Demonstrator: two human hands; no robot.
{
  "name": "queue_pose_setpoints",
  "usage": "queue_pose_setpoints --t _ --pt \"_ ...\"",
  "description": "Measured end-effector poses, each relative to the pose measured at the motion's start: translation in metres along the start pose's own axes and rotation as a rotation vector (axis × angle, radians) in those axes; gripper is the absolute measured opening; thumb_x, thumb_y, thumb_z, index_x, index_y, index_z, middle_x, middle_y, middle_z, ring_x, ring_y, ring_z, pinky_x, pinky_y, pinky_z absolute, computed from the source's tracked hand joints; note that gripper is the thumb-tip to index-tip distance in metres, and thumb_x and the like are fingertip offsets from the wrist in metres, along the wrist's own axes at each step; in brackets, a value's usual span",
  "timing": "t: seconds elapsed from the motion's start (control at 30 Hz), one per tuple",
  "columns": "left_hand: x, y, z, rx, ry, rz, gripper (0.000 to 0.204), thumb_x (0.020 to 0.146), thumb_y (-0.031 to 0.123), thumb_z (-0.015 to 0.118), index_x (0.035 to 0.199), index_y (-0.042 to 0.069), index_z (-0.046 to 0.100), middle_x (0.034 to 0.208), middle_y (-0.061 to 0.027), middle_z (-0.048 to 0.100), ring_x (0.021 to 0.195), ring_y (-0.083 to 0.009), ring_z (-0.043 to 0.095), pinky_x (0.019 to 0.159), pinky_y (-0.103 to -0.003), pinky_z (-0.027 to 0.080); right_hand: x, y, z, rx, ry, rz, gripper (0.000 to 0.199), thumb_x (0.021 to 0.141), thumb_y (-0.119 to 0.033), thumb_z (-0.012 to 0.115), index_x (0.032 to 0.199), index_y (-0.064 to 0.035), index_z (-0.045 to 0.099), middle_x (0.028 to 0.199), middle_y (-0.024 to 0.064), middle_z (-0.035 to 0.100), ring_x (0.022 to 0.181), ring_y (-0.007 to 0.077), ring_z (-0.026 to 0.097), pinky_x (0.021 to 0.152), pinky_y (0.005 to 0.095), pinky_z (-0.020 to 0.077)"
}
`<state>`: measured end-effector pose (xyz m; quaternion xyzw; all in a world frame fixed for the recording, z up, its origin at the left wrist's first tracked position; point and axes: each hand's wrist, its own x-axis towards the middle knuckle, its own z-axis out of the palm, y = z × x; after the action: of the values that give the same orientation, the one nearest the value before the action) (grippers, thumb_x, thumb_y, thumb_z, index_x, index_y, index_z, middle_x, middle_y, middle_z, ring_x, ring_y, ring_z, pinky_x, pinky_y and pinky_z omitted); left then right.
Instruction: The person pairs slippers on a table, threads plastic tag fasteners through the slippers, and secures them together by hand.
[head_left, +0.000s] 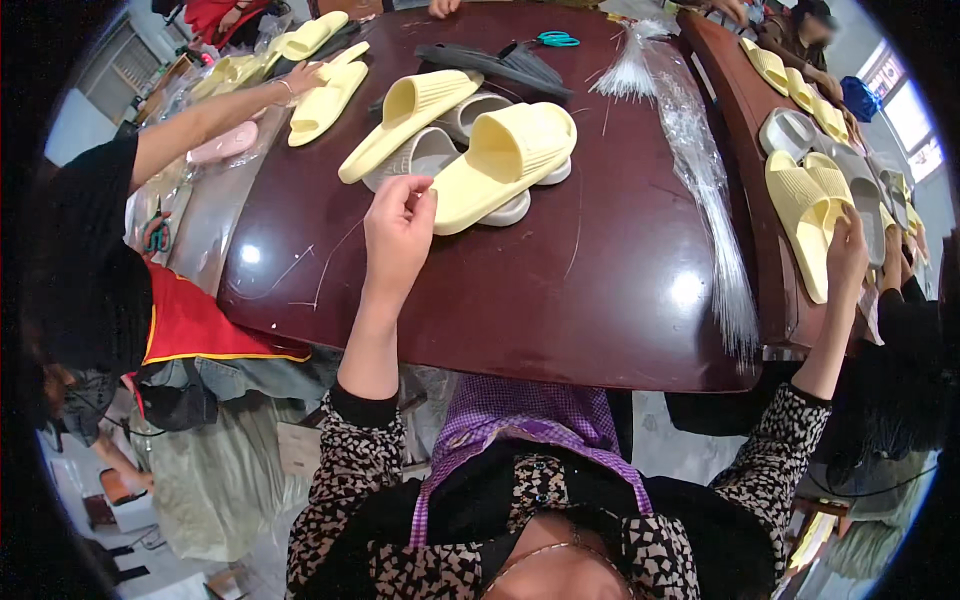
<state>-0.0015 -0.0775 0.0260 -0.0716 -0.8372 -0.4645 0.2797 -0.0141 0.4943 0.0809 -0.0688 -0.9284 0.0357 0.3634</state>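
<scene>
My left hand [398,228] is raised over the dark brown table [560,300], fingertips pinched together next to a pale yellow slipper [505,160] that lies on grey slippers [440,150]; whether it pinches a thin clear strand I cannot tell. A second yellow slipper [405,118] lies just behind. My right hand [848,250] reaches to the right side and grips the edge of a yellow slipper [805,205] lying among other yellow and grey slippers there.
A bundle of clear plastic strands [700,170] runs down the table's right part. Scissors with teal handles [555,40] and dark slippers [490,62] lie at the far edge. Another person's hand [300,78] touches yellow slippers [325,100] at the left.
</scene>
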Motion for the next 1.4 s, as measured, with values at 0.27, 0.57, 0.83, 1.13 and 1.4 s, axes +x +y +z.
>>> queue_pose_setpoints --t 0.27,0.57,0.83,1.13,1.4 --pt "-0.006 0.097 0.005 -0.84 -0.506 -0.031 0.048 0.084 0.006 0.065 0.127 0.001 0.046 0.106 -0.0075 0.059 0.089 -0.0105 0.054 0.08 -0.023 0.044 -0.02 -0.119 -0.08 1.274 -0.499 0.215 0.029 0.098 -0.014 0.037 0.122 -0.0001 0.047 0.077 0.0039 0.056 0.062 0.007 0.048 0.055 0.0241 0.0412" --pt "0.015 0.159 -0.007 -1.131 -0.503 0.15 0.099 0.073 0.04 0.074 0.142 -0.001 0.016 0.107 -0.0248 0.058 0.08 -0.0189 0.06 0.077 -0.029 0.049 -0.035 -0.253 -0.093 2.122 -0.39 0.111 0.033 0.1 -0.035 0.03 0.098 -0.0072 0.049 0.059 0.0007 0.046 0.04 0.0095 0.031 0.045 0.0268 0.0366" --pt "0.092 0.174 0.017 -1.108 -0.436 0.405 0.094 0.074 0.036 0.074 0.141 -0.001 0.018 0.106 -0.0228 0.058 0.081 -0.0181 0.06 0.078 -0.028 0.048 -0.007 -0.295 -0.139 2.673 -0.804 -0.1 0.034 0.101 -0.035 0.019 0.082 -0.0144 0.037 0.05 0.0004 0.043 0.041 0.0158 0.039 0.071 0.0409 0.0478" --pt "0.103 0.162 0.046 -1.174 -0.531 0.368 0.089 0.075 0.031 0.073 0.141 0.0 0.021 0.106 -0.0205 0.058 0.083 -0.0172 0.059 0.078 -0.028 0.048 0.03 -0.158 -0.086 1.953 -0.348 0.58 0.026 0.1 -0.034 0.025 0.106 -0.0138 0.04 0.081 0.0088 0.051 0.058 0.02 0.049 0.077 0.0433 0.0475" --pt "0.094 0.159 0.016 -1.225 -0.555 0.394 0.085 0.076 0.026 0.072 0.14 0.001 0.023 0.106 -0.0185 0.058 0.084 -0.0164 0.058 0.078 -0.027 0.048 0.102 0.14 -0.067 1.221 -0.011 0.937 0.036 0.099 -0.033 0.03 0.127 -0.0133 0.042 0.11 0.0162 0.058 0.073 0.0239 0.059 0.083 0.0453 0.0472"
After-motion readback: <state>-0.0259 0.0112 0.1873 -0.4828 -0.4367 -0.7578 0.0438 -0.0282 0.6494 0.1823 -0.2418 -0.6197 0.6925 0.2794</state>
